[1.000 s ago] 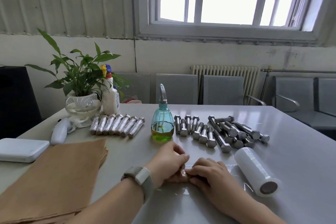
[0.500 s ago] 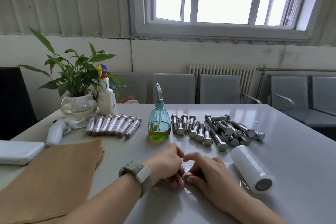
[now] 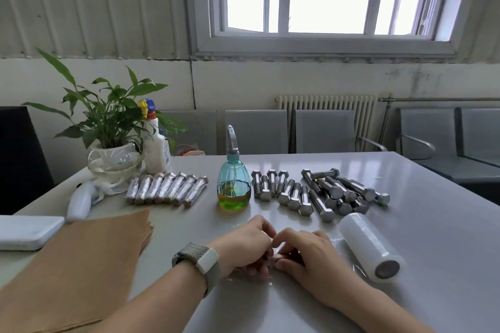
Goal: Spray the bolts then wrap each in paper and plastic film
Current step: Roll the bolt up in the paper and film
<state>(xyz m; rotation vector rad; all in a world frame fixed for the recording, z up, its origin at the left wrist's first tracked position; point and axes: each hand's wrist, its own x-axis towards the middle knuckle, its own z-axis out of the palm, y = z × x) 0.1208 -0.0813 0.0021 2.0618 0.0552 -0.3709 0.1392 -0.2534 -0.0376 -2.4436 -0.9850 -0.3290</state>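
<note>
Your left hand (image 3: 244, 247) and your right hand (image 3: 311, 254) meet on the gray table (image 3: 433, 238), in front of the blue spray bottle (image 3: 234, 184). Both hands have curled fingers and pinch one small wrapped bolt (image 3: 276, 259) between them. You can only see a tiny bit of it, and a piece of clear film (image 3: 243, 278) lies under your hands. The roll of plastic film (image 3: 370, 246) lies on its side, right of your hands and nearer to you than the bottle. The bare bolts (image 3: 319, 194) lie in a bunch just right of the bottle. Seven wrapped bolts (image 3: 166, 188) lie in a row left of the bottle. The stack of brown paper (image 3: 81, 265) lies left of the bottle too, close to you.
</note>
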